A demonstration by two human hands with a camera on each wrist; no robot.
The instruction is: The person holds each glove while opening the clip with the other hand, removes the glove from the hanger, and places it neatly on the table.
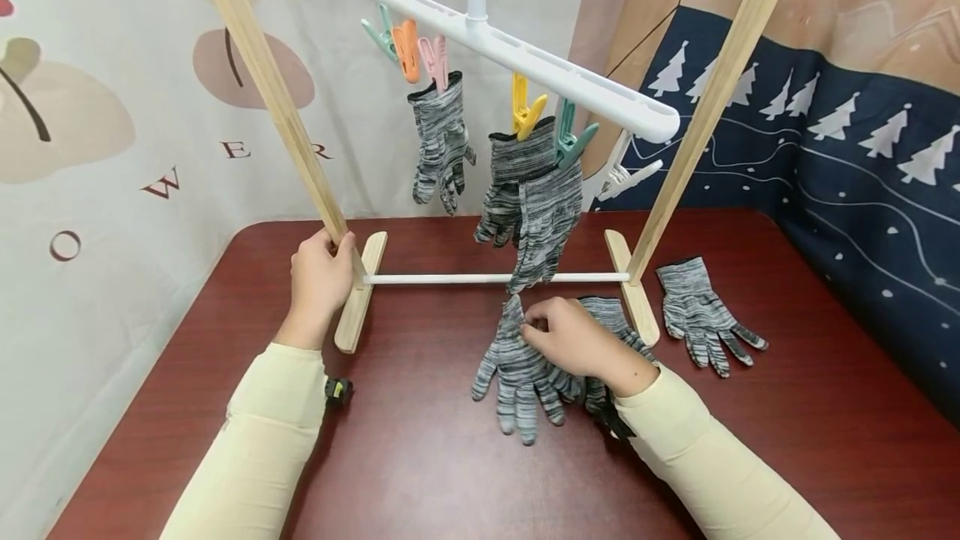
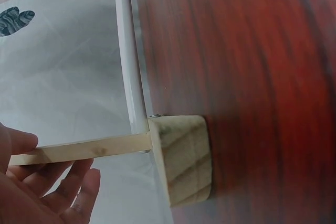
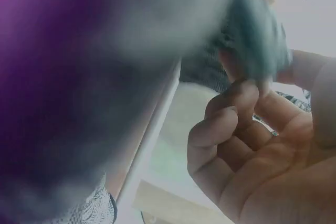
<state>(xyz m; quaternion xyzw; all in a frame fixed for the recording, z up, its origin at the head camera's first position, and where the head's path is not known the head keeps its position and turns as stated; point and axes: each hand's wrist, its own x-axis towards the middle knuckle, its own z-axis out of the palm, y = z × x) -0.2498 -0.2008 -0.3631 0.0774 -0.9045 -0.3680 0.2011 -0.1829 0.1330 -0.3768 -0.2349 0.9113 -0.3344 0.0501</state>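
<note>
My left hand (image 1: 322,277) grips the left wooden post (image 1: 277,98) near its foot; the left wrist view shows thumb and fingers around the wood. With bent fingers, my right hand (image 1: 573,340) pinches a grey striped knit glove (image 1: 517,373) near its cuff, the glove's fingers pointing down. In the right wrist view, blurred cloth (image 3: 260,35) sits at the fingertips. Just above hangs a pair of overlapping gloves (image 1: 543,190), clipped by a yellow clothespin (image 1: 525,107) and a green clothespin (image 1: 572,140). Another glove (image 1: 603,311) lies partly hidden behind my right hand.
A white hanger bar (image 1: 517,52) also carries a smaller-looking glove (image 1: 437,140) on a pink clothespin (image 1: 435,61), plus an orange clothespin (image 1: 407,50) and a white clothespin (image 1: 626,173). One glove (image 1: 701,315) lies right of the right post (image 1: 712,107). A white rod (image 1: 435,279) joins the feet.
</note>
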